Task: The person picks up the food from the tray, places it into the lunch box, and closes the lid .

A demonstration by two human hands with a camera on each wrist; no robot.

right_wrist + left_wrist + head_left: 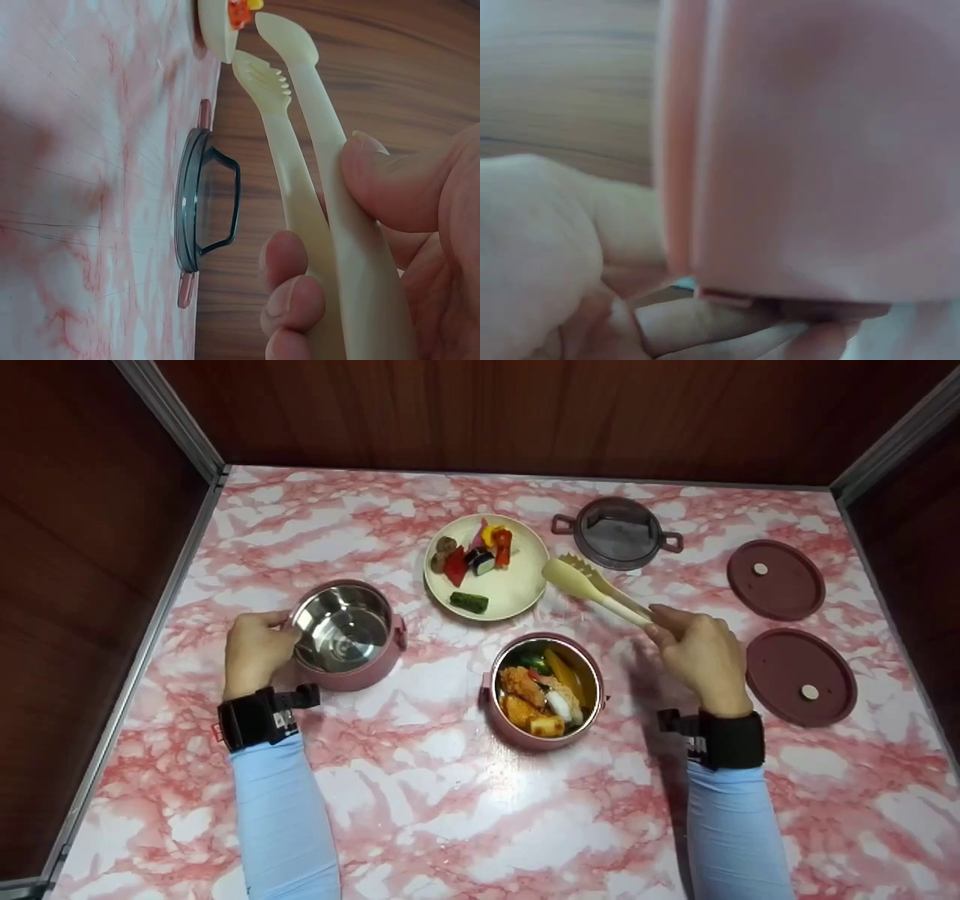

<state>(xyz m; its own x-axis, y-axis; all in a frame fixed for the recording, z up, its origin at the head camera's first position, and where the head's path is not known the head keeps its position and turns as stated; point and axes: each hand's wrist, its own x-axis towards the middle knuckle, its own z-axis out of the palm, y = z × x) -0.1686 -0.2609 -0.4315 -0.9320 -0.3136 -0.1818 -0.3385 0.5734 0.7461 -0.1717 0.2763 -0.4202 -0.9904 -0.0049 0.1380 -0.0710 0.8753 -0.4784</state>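
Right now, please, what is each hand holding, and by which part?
The right hand holds tongs by the handles; the left hand grips the empty pot by its side.

Here's a marbled pink-and-white tabletop (420,832), a soft gleam of light (517,787) on its near part! Right behind it, a dark wood-grain back wall (517,420); to its left, a brown panel (75,547), to its right, another dark panel (919,525), grey metal posts (169,412) at its far corners!
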